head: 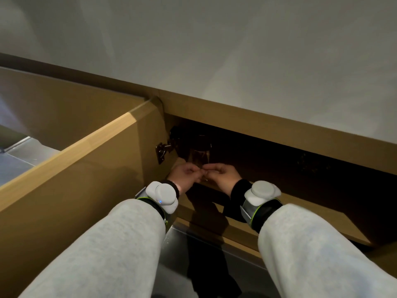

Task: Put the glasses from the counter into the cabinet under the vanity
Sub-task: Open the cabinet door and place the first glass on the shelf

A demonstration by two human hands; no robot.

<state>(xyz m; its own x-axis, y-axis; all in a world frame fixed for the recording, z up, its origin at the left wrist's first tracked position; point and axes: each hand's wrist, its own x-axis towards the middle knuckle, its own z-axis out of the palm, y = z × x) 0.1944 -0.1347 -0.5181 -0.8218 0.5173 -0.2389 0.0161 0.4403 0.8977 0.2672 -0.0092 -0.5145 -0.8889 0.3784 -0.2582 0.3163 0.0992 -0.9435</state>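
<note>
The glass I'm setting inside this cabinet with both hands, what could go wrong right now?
1. The glass sits near the front edge of the cabinet shelf; let go there, it might tip out.
2. The interior is dark, so the clear glass is hard to see; the left hand or right hand could knock it.
3. It stands close to the door hinge, so it could bump the metal.

Pale grey sleeves [111,250], white wrist trackers [164,193] (green-edged straps)

The single head-worn view looks steeply down from close above the pale grey tabletop [236,50] into the open tan wooden cabinet [268,168].
</note>
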